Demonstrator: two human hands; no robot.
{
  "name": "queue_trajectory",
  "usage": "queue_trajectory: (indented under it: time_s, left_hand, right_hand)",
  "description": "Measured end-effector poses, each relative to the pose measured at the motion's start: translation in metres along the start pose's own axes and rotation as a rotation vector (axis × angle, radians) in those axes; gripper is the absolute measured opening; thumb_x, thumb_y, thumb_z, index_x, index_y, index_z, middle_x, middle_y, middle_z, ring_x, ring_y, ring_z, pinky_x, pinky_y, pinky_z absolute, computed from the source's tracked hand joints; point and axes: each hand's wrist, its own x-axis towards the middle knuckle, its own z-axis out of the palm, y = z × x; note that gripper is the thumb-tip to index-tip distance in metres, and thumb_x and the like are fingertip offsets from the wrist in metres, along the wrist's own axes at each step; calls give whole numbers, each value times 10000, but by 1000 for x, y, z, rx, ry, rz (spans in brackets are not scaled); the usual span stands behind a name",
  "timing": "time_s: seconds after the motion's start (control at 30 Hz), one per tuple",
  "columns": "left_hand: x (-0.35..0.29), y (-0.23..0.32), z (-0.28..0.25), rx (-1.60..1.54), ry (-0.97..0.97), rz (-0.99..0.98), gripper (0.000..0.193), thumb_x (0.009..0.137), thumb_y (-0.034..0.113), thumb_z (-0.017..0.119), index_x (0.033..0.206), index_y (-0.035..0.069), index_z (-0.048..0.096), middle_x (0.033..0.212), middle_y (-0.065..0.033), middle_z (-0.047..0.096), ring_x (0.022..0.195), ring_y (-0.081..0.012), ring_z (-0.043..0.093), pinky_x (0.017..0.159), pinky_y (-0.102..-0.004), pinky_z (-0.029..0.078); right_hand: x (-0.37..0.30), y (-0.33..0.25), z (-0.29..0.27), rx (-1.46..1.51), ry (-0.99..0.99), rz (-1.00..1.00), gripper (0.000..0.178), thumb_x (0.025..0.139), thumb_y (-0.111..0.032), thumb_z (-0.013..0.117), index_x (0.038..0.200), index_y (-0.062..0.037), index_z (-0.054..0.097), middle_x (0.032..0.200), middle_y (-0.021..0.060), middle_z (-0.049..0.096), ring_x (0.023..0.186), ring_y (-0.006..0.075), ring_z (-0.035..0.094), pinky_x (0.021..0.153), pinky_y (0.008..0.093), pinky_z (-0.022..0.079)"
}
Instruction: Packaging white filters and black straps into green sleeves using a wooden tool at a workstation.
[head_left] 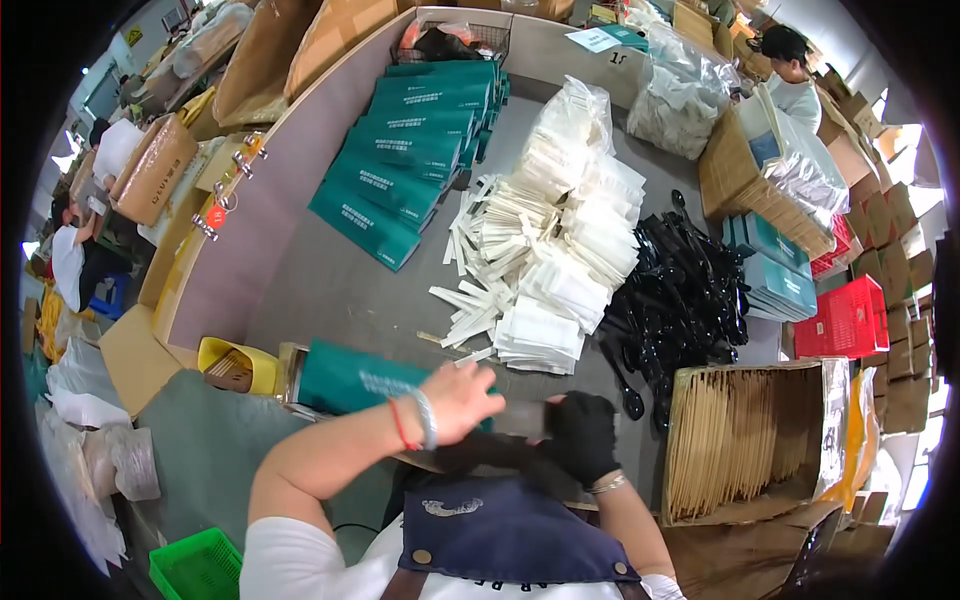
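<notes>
My left hand [458, 400] is bare, with a silver bangle and a red string at the wrist. Its fingers are curled together above the near edge of the table; what they hold, if anything, is hidden. My right hand [582, 435] wears a black glove that leaves the fingertips bare. Its fingers are bent round, and blur hides what is in them. A dark, smeared shape lies between the hands. Left of my left hand, partly under the forearm, rests a teal printed packet [345, 380]. Beyond the hands are a heap of white paper-wrapped packets [560, 260] and a pile of black plastic spoons [680, 290].
Teal packets [410, 140] fan out at the far left, inside a low partition [230, 240]. A carton of thin wooden sticks [730, 440] stands at right, near a red crate [845, 318]. A yellow container [240, 362] sits at left. A co-worker [795, 90] is at far right.
</notes>
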Motion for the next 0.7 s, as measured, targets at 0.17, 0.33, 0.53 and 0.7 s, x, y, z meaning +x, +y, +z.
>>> queue_trajectory:
  time_s: [0.17, 0.33, 0.53, 0.7]
  left_hand:
    - [-30, -77, -8, 378, 379, -257, 251, 628, 95, 701, 870, 80, 634, 1120, -153, 550, 1043, -361, 511, 854, -473, 445]
    - [-44, -6, 76, -33, 441, -658, 854, 593, 494, 827, 1282, 73, 548, 1376, -168, 425, 1288, -398, 360, 1071, -611, 232]
    - [-46, -3, 106, -172, 473, -793, 1013, 591, 496, 829, 1384, 27, 410, 1422, -196, 367, 1333, -422, 287, 1080, -634, 172]
    - [-44, -4, 104, -201, 445, -777, 1010, 600, 488, 831, 1385, 23, 395, 1439, -211, 346, 1352, -436, 255, 1093, -634, 142]
  right_hand:
    - [-20, 12, -6, -21, 211, 143, 590, 574, -363, 841, 1033, -99, 584, 977, 89, 592, 938, 309, 560, 815, 438, 401]
    - [-22, -6, -5, -32, 184, 109, 602, 566, -378, 841, 1045, -112, 589, 989, 78, 584, 943, 295, 551, 838, 435, 383]
    - [-18, -5, -7, -101, 110, 88, 618, 582, -436, 816, 1064, -116, 599, 997, 77, 588, 936, 293, 553, 838, 437, 379]
    - [-2, -15, 10, 44, -117, 61, 603, 630, -450, 777, 1091, -101, 607, 1030, 103, 605, 970, 304, 574, 877, 452, 395]
